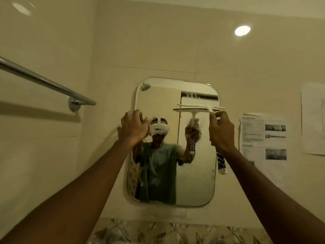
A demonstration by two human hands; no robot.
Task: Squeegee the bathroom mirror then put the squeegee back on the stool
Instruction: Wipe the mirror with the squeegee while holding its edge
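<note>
The biggest thing before us is the cream tiled bathroom wall, glossy enough to carry the bright round glare of a lamp near its top right. On it hangs the frameless rounded-rectangle mirror, taller than it is wide. In its glass we see a person in a green T-shirt wearing a white headset, and a shower head in the upper left corner.

To the left a chrome towel rail runs across the wall and ends in a round bracket. To the right of the mirror, printed paper sheets with small photographs are stuck to the tiles. A band of leaf-patterned tiles runs along the bottom edge.

Both our arms reach up to the mirror. Our left hand is at the mirror's left edge, the fingers bent toward the glass. We cannot tell whether they hook the edge or only lean on it.

Our right hand is wrapped around the purple-and-white patterned handle of the white plastic squeegee. Its blade lies level across the upper right part of the glass, close to the mirror's right edge, and the handle's end hangs below our wrist.
</note>
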